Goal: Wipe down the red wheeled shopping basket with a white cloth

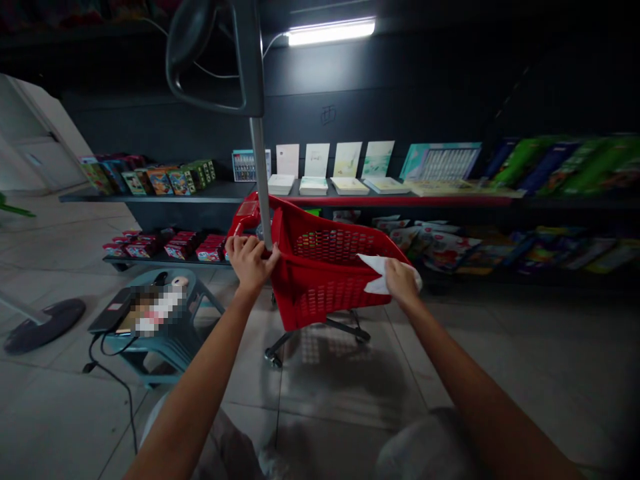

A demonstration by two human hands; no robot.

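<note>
Head view, basket [320, 293]: long axis ran left-right, pole [261, 180] upright.
Left hand [249, 261]: clamped on basket rim.
Right hand [401, 280]: closed on cloth [374, 267].

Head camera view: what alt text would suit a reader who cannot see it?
A person's left hand grips the rim of a red wheeled basket while the right hand holds a white cloth against its side. Stocked shelves stand behind.

Dim here. A long white tube lamp [331, 31] glows up high. My red plastic basket cart [320, 293] drops a holey shadow. Edges look bent, blurry.
</note>
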